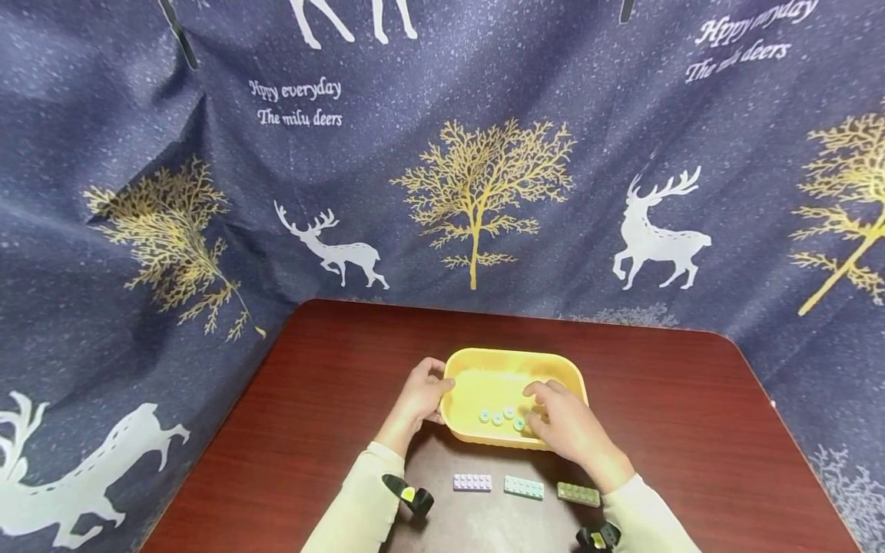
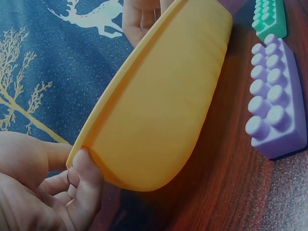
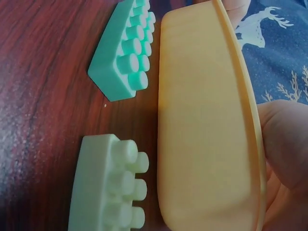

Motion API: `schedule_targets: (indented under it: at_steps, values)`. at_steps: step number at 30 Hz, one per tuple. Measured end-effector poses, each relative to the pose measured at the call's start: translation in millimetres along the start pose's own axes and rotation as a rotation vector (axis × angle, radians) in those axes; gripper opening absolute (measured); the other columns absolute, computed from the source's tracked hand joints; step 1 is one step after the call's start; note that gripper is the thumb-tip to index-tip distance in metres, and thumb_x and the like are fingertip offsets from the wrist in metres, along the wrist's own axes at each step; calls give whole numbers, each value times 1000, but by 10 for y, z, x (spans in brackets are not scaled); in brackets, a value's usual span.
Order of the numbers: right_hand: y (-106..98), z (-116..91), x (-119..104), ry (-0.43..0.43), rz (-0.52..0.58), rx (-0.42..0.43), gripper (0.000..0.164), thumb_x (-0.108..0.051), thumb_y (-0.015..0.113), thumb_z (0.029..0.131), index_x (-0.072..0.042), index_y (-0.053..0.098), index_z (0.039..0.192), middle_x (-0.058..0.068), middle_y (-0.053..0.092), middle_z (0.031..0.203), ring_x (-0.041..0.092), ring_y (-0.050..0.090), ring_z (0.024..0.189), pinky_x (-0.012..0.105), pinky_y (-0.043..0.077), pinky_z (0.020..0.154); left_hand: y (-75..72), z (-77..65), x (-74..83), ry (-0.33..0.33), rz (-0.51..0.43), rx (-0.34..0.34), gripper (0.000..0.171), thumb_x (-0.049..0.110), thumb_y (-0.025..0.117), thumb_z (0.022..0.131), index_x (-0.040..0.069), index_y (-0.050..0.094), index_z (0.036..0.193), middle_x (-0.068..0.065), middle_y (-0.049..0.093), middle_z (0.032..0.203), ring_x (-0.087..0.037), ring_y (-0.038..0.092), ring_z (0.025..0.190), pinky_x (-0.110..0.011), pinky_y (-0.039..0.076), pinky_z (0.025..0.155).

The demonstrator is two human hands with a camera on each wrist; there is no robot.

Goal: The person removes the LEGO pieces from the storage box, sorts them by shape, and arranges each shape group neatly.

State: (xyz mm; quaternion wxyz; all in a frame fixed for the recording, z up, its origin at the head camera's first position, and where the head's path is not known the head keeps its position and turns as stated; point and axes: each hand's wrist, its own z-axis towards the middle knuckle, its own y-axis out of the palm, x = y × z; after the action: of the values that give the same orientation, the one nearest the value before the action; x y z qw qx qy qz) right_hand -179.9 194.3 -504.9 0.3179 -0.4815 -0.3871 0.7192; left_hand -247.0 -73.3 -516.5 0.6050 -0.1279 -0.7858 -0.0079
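A yellow plastic tray [image 1: 512, 355] with a raised rim sits on the table. My left hand [image 1: 420, 393] grips its left end; in the left wrist view, thumb and fingers pinch the rim of the tray [image 2: 159, 110]. Inside the tray lie several small round white pieces [image 1: 497, 418] with greenish centres. Over the tray's right side reaches my right hand [image 1: 563, 418], its thumb and fingers apart beside the rightmost round piece [image 1: 519, 424]. The tray wall [image 3: 207, 115] partly hides that hand in the right wrist view.
In front of the tray stand a purple toy brick [image 1: 472, 482], a mint-green brick [image 1: 524, 487] and a pale green brick [image 1: 578, 494], in a row. The reddish-brown table [image 1: 346, 346] meets a dark blue curtain [image 1: 415, 153] with deer and trees.
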Motion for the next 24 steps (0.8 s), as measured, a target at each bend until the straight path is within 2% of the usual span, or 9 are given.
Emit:
schedule_targets:
  at_steps: [11,18,24]
  values:
    - [19,109,28,-7,-47,-63,28,-11,80,76,-12,69,102,4,65,87,17,60,79,38,55,72,5,7,8,-15,3,8,38,12,63,99,3,50,134,-24,65,101,-21,60,53,-30,57,43]
    - [22,171,53,8,-52,-119,26,-1,79,72,-11,70,94,4,65,83,17,59,79,38,55,74,14,7,-3,-10,12,9,36,12,62,99,3,50,132,-23,65,100,-21,61,53,-31,57,43]
    - [48,213,51,35,-56,-147,26,1,76,67,-15,69,86,0,64,79,16,59,79,37,54,73,12,-7,-1,-2,10,9,36,11,62,99,3,50,132,-23,66,98,-20,60,53,-29,57,42]
